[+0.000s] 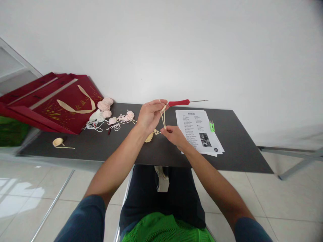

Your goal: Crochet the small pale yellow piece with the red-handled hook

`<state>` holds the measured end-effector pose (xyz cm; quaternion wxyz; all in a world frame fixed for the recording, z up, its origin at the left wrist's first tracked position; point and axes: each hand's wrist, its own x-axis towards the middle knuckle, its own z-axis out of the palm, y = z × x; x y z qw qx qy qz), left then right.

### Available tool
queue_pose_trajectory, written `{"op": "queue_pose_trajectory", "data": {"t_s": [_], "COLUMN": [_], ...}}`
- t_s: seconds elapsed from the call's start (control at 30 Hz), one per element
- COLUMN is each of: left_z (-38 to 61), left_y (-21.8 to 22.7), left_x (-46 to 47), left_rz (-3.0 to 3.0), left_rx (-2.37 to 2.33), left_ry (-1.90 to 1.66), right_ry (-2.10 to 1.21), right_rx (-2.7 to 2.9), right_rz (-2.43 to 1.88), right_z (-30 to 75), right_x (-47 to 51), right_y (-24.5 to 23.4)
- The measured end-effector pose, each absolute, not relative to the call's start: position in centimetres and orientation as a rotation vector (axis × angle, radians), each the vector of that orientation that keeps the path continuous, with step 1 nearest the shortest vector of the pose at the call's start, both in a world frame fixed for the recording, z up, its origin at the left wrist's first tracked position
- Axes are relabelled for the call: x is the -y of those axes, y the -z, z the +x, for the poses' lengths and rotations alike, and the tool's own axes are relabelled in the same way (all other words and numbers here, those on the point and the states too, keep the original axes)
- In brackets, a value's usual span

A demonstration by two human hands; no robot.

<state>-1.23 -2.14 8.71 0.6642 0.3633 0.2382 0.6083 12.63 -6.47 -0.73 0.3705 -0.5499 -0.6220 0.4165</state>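
Observation:
My left hand (148,116) is raised over the table, fingers closed around a small cream crochet piece (164,109). A crochet hook (179,103) with a red handle sticks out from its fingertips, its thin metal shaft pointing right. Cream yarn (164,121) hangs in strands from the left fingers down to my right hand (174,136). The right thumb and fingers pinch that yarn lower down. Behind the left wrist, a pale yellow yarn ball (149,137) rests partly hidden on the table.
Printed sheets (199,131) lie to the right, with green-handled snips (211,126) on their edge. Leftward on the dark table (242,148) are pink and white yarn balls (105,103), red gift bags (63,104) and a small cream crocheted cup (58,142). A white wall (176,50) stands behind.

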Motion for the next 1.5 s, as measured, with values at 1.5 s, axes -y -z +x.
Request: {"op": "queue_pose_trajectory", "data": {"t_s": [1.5], "left_z": [0.0], "left_y": [-6.9], "left_x": [1.9], "left_rz": [0.845], "left_rx": [-0.573], "left_ry": [-1.340], "right_ry": [-1.418], "right_rx": [1.738], "right_rz": [-1.341], "right_z": [12.4], "right_x": [6.9], "right_y": [3.0]}}
